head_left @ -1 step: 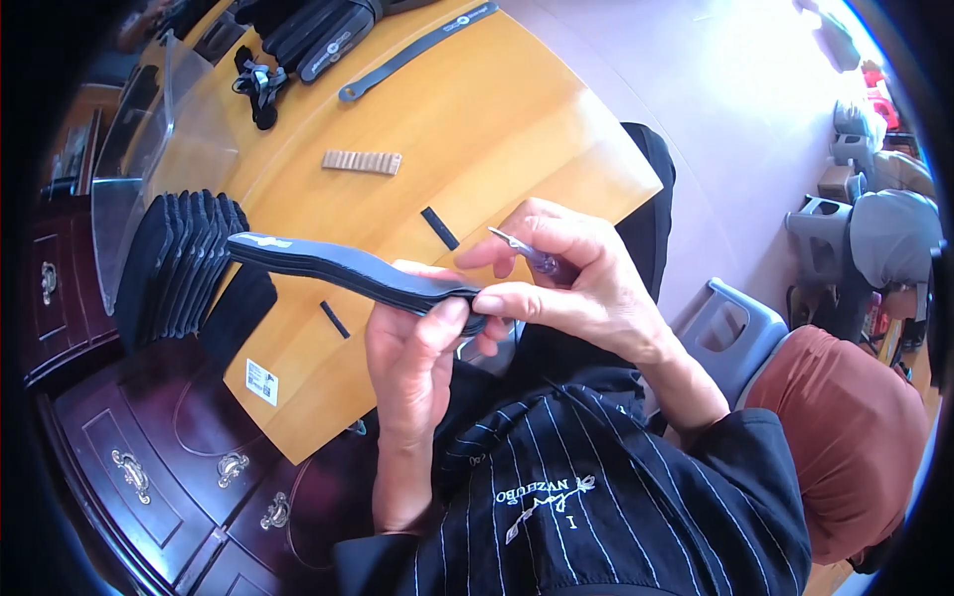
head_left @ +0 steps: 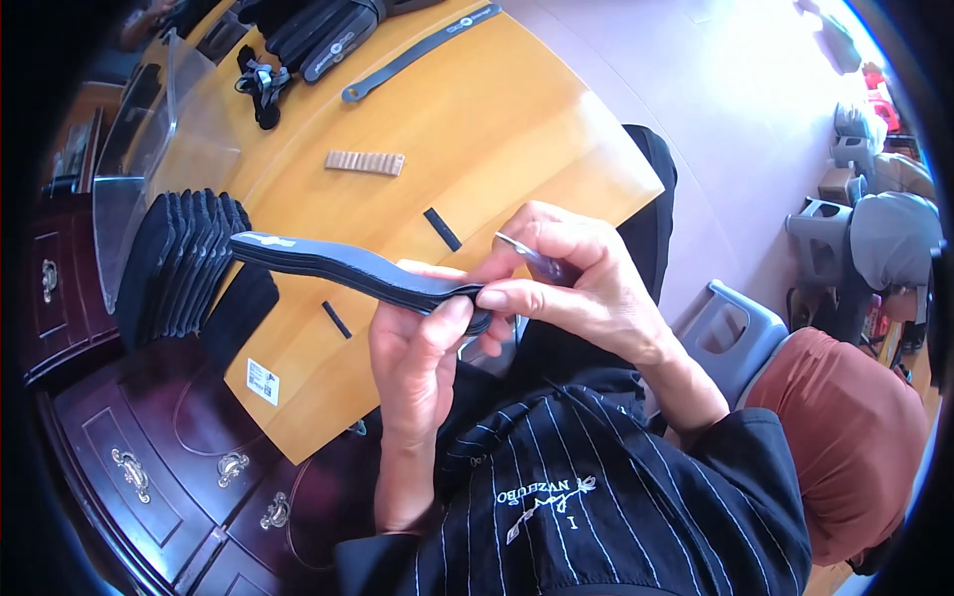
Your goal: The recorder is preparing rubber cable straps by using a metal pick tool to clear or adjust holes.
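A stack of dark grey and black straps (head_left: 348, 266) slants from the upper left into my hands, its layers lying one on another. My left hand (head_left: 409, 363) is closed around the near end from below, thumb pressed along its side. At the rounded tip, the thumb and forefinger of my right hand (head_left: 596, 288) pinch the straps. A small metal-tipped tool with a purplish handle (head_left: 549, 268) is also tucked in that right hand, its tip pointing up and left; its exact kind is unclear. My fingers hide part of the stack's end.
On the wooden table (head_left: 527, 119) lie a single grey strap (head_left: 422, 55), a ridged brown strip (head_left: 365, 163) and two short black strips (head_left: 442, 229). A row of black padded pieces (head_left: 184, 263) stands at the left. Dark drawers (head_left: 129, 467) are at lower left, a stool (head_left: 730, 323) at right.
My right forefinger has come down onto the end of the straps, and the small tool has turned slightly with it. My left hand keeps its grip.
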{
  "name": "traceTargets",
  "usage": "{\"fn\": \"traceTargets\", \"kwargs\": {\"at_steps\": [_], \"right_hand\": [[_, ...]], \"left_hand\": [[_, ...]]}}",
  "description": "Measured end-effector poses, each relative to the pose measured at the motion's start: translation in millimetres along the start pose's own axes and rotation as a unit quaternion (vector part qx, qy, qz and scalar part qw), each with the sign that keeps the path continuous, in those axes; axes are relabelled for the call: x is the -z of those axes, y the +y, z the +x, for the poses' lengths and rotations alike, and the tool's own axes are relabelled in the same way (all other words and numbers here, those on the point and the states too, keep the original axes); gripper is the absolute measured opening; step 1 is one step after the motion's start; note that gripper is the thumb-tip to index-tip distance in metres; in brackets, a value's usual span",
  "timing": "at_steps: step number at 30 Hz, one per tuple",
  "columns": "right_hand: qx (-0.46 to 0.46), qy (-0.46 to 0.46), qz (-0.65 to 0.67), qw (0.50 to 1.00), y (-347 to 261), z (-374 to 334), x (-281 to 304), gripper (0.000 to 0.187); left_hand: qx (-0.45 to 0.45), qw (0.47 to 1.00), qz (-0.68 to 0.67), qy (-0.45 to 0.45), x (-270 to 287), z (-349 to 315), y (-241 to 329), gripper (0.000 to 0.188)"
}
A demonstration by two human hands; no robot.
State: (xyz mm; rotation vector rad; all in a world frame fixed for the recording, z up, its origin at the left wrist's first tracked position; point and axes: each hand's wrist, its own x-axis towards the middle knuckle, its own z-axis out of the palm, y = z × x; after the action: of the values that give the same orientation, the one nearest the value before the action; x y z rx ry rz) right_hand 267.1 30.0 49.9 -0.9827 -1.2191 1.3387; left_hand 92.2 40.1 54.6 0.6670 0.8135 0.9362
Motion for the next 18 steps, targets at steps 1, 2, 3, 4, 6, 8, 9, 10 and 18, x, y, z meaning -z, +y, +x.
{"fn": "traceTargets", "kwargs": {"at_steps": [1, 2, 3, 4, 6, 8, 9, 10, 18], "right_hand": [[-0.002, -0.001, -0.001, 1.0, 0.0, 0.7, -2.5, 0.02], [-0.005, 0.008, 0.007, 1.0, 0.2, 0.9, -4.2, 0.015], [-0.009, 0.018, 0.015, 1.0, 0.8, 1.7, -5.3, 0.011], [-0.018, 0.019, 0.014, 1.0, -0.7, 1.8, -7.7, 0.011], [-0.024, 0.022, -0.092, 0.995, -8.6, 6.0, -12.2, 0.009], [-0.061, 0.008, -0.043, 0.997, -11.2, 7.4, -12.9, 0.009], [-0.102, 0.016, 0.01, 0.995, -10.1, 5.0, -14.0, 0.01], [-0.134, 0.025, 0.059, 0.989, -8.8, 6.7, -13.7, 0.01], [0.043, -0.054, -0.107, 0.992, 3.0, 6.5, -1.0, 0.035]], "left_hand": [[0.008, 1.0, 0.002, 0.006, -1.4, 0.0, -0.7, 0.018], [0.018, 1.0, 0.003, 0.013, -2.0, 0.4, -2.0, 0.019], [0.014, 1.0, 0.002, 0.014, -1.5, 1.4, -3.7, 0.02], [0.021, 1.0, -0.003, 0.017, -1.0, -0.6, -5.2, 0.02], [0.009, 1.0, 0.023, 0.017, 0.0, -4.1, -5.7, 0.019], [0.002, 1.0, 0.012, 0.005, -0.1, -10.4, -5.9, 0.019], [0.025, 1.0, -0.007, 0.003, -1.4, -16.2, -8.5, 0.019], [0.043, 0.999, -0.024, -0.006, -1.3, -16.4, -8.9, 0.019], [-0.016, 0.999, -0.018, 0.044, 0.2, -9.6, -1.3, 0.02]]}}
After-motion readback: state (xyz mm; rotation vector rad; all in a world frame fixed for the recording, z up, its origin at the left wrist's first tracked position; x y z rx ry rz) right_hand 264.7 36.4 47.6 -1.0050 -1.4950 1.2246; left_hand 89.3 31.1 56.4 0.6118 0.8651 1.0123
